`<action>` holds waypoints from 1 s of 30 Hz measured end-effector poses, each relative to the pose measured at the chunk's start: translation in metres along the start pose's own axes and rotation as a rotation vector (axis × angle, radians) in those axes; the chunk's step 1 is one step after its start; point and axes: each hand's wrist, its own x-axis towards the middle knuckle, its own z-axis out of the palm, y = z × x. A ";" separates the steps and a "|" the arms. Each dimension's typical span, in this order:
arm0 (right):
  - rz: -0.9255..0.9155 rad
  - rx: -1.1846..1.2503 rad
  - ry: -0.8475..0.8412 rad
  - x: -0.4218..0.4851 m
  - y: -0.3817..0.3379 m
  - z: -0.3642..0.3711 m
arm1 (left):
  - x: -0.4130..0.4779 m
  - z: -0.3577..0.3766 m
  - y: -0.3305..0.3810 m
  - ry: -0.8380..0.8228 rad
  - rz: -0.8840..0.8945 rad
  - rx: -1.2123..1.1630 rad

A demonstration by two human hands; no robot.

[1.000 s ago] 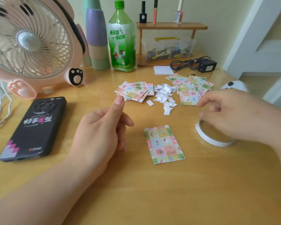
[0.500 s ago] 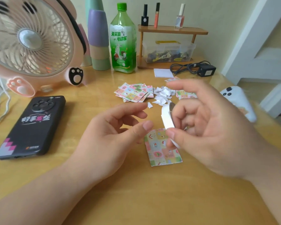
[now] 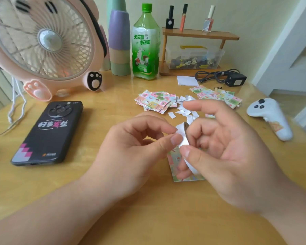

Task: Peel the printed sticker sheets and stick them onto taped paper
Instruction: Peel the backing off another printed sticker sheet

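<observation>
Centrally, the light tape roll [image 3: 183, 137] is gripped by the right hand [image 3: 228, 152], its presumably flimsy, sticky end best pinched edgewise by the left hand [image 3: 131, 149].

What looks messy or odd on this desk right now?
White paper scraps lie strewn between the left sticker pile and the right pile. The white controller at the right has a printed patch stuck on its handle, which looks odd. Nothing looks spilled or broken.
</observation>
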 end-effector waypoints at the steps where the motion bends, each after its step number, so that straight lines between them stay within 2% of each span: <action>1: 0.022 0.012 0.012 0.000 -0.001 0.001 | 0.000 0.001 0.001 0.001 -0.024 -0.031; 6: 0.221 0.205 0.053 0.005 -0.008 -0.001 | -0.001 0.006 0.003 0.023 -0.110 -0.232; 9: 0.284 0.233 0.058 0.006 -0.012 0.000 | -0.001 0.005 0.002 0.041 -0.128 -0.275; 14: 0.272 0.207 0.120 0.005 -0.015 0.005 | -0.002 0.005 -0.001 0.063 -0.147 -0.291; 19: 0.227 0.198 0.222 0.005 -0.016 0.009 | -0.001 0.009 0.002 0.046 -0.261 -0.412; 24: 0.243 0.216 0.238 0.005 -0.013 0.013 | 0.000 0.008 0.000 -0.048 -0.305 -0.394; 30: 0.272 0.199 0.253 0.005 -0.011 0.014 | -0.001 0.010 -0.001 -0.056 -0.315 -0.448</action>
